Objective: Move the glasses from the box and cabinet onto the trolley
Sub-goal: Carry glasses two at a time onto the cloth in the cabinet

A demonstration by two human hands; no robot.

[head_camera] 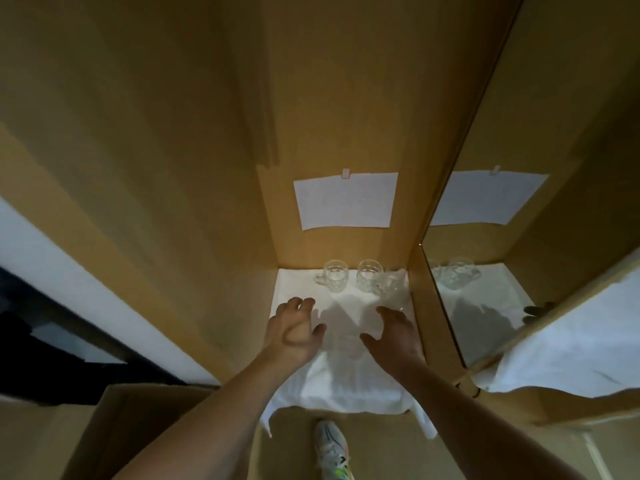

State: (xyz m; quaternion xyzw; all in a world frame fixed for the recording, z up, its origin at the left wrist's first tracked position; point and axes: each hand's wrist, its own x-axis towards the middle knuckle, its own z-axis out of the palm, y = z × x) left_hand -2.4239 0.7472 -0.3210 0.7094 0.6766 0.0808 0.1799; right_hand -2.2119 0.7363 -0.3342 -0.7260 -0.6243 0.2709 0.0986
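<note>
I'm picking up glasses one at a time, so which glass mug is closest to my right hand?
The rightmost glass, against the box's right wall, just beyond the right hand. The two handled mugs stand further left.

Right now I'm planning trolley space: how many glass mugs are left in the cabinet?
3, perhaps: left mug and middle mug by the back wall, a blurry third glass at the right wall. The mirror only shows reflections.
</note>
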